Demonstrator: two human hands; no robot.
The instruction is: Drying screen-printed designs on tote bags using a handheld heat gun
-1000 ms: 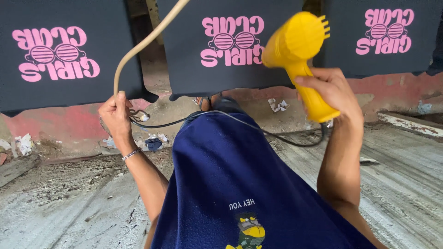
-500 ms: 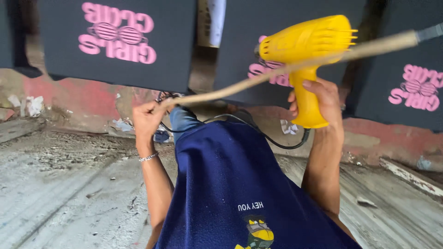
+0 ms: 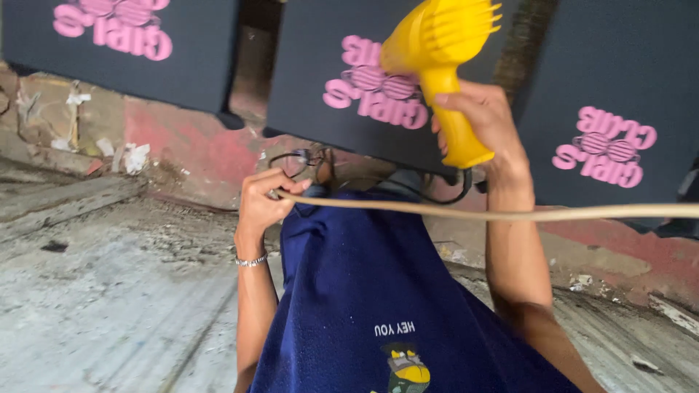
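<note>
Garment-printing workshop, printed dark panels [image 3: 349, 80], rough floor [image 3: 109, 306]

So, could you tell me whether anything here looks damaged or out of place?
The wall behind the dark printed panels is worn: red paint flaking, torn paper scraps clinging low down. A beige cord, pinched in the left hand, stretches taut across the blue cloth below the yellow heat gun in the right hand.

Single view, camera on my head, looking down over my blue shirt [image 3: 378, 291]. Close range: my left hand [image 3: 263, 198] and right hand [image 3: 486, 124] fill centre. Faces dark panels [image 3: 619, 87] against wall, concrete floor [image 3: 109, 306] lower left.
</note>
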